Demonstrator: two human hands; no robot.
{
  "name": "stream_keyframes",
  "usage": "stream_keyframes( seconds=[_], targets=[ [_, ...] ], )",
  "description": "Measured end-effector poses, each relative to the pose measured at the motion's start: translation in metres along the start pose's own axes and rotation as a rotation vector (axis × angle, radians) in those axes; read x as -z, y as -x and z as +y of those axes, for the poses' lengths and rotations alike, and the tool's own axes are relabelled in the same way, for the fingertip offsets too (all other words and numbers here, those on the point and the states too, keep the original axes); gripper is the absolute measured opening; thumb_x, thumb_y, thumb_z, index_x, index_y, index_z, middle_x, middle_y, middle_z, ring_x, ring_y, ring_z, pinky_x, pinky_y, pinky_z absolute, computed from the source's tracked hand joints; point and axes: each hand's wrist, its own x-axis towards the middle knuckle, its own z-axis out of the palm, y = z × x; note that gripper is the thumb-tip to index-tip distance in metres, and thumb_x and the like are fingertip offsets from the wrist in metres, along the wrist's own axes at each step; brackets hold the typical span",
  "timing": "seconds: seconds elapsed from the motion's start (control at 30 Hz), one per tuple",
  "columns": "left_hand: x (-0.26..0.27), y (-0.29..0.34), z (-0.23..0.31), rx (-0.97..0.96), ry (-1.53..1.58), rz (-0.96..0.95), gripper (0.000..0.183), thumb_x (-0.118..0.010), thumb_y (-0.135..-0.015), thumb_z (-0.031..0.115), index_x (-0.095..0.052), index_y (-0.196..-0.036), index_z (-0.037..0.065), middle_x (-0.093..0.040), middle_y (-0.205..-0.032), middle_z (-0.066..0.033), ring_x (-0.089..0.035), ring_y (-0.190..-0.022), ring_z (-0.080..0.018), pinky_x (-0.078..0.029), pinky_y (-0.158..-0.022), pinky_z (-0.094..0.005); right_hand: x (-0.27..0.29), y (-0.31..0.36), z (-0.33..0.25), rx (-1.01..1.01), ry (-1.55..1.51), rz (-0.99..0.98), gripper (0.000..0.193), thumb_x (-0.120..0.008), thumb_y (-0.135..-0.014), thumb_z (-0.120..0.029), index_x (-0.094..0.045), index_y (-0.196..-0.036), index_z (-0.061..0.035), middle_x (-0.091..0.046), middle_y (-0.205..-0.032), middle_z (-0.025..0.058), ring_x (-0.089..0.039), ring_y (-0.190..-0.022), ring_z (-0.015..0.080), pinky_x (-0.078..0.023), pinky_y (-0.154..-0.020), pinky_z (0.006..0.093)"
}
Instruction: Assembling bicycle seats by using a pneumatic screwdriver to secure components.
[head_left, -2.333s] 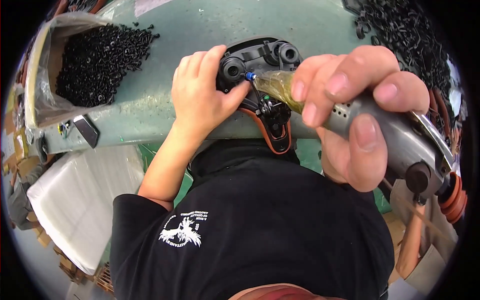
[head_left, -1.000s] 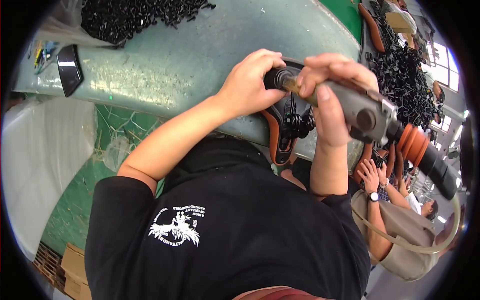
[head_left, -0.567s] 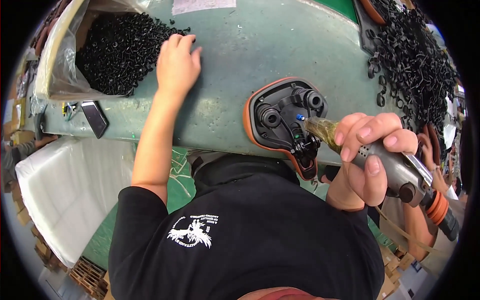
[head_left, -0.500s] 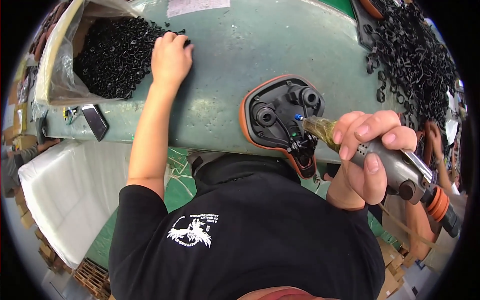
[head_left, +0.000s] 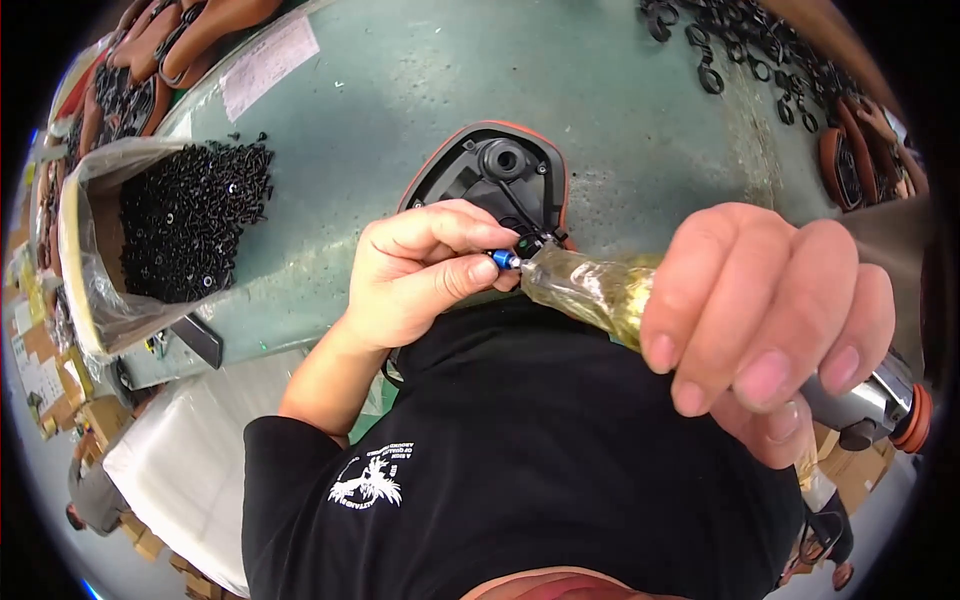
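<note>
My right hand point(head_left: 765, 310) is wrapped round a grey air screwdriver point(head_left: 590, 290), whose nose is covered in yellowish clear tape. The driver points left across my front. At its tip, the thumb and fingers of my left hand point(head_left: 415, 265) pinch around the blue-collared bit point(head_left: 503, 259). Whether a screw sits between those fingertips is hidden. Behind my hands an upturned bicycle saddle point(head_left: 465, 165) lies on the bench, its black underside showing a round socket and its edge orange. My left hand and the driver's tip cover its near part.
On the left, a plastic-lined box point(head_left: 75, 250) lies on its side with black screws point(head_left: 190, 225) spilling out. Beside it are a phone point(head_left: 197, 340) and a paper sheet point(head_left: 270, 65). Black ring-shaped clips point(head_left: 710, 75) lie far right. Brown saddles point(head_left: 845, 155) and another person's hand are beyond.
My left hand has moved from the screw pile to the driver's tip and closed there. My right hand has brought the driver closer and turned it more level. The whole view has shifted.
</note>
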Motion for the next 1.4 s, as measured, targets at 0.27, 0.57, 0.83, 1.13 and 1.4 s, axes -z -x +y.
stream_keyframes(
  seconds=[0.27,0.57,0.83,1.13,1.4],
  targets=[
    [0.002,-0.011,-0.007,0.011,-0.095,-0.097,0.02,-0.07,-0.099,-0.004,-0.074,-0.117,-0.008,-0.071,-0.109,-0.0165,-0.073,-0.091,-0.0196,-0.061,-0.081,-0.0302,-0.006,-0.005,-0.014,-0.185,0.099,0.101,0.035,-0.063,-0.099,-0.007,-0.048,-0.13,-0.0107,-0.06,-0.115,0.0117,-0.067,-0.075,0.0172,-0.059,-0.073,0.0374],
    [0.045,-0.077,0.021,-0.302,-1.448,-0.127,0.068,-0.095,-0.067,0.019,-0.067,-0.126,0.004,-0.064,-0.133,-0.0151,-0.064,-0.121,-0.0374,-0.052,-0.105,-0.0449,0.019,-0.001,0.002,-0.067,0.293,-0.093,0.04,-0.052,-0.099,-0.002,-0.043,-0.138,-0.0074,-0.058,-0.118,0.0214,-0.064,-0.08,0.0186,-0.056,-0.084,0.0431],
    [0.074,-0.11,-0.015,-0.237,-1.122,-0.427,0.05,-0.089,-0.068,0.011,-0.068,-0.112,0.004,-0.066,-0.133,-0.0153,-0.066,-0.121,-0.0353,-0.053,-0.104,-0.0434,0.002,-0.004,0.028,-0.198,0.391,0.216,0.03,-0.058,-0.095,0.005,-0.05,-0.122,-0.0062,-0.064,-0.109,0.0198,-0.065,-0.079,0.0189,-0.058,-0.079,0.0384],
    [0.09,-0.096,-0.032,-0.134,-0.931,-0.237,0.067,-0.08,-0.086,0.032,-0.06,-0.14,-0.003,-0.068,-0.134,-0.0165,-0.065,-0.125,-0.0265,-0.05,-0.107,-0.0409,0.0,-0.012,0.045,-0.091,0.501,0.34,0.019,-0.071,-0.077,-0.003,-0.064,-0.094,-0.0033,-0.069,-0.08,0.0045,-0.067,-0.072,0.0155,-0.056,-0.068,0.0318],
    [0.083,-0.107,-0.045,-0.119,-0.747,-0.407,0.076,-0.079,-0.085,0.022,-0.046,-0.149,-0.004,-0.058,-0.143,-0.0164,-0.057,-0.132,-0.0278,-0.043,-0.114,-0.0415,-0.006,-0.002,0.061,-0.066,0.491,0.369,0.024,-0.07,-0.071,-0.008,-0.061,-0.093,-0.0053,-0.067,-0.075,0.0033,-0.064,-0.065,0.014,-0.052,-0.062,0.0312]
  ],
)
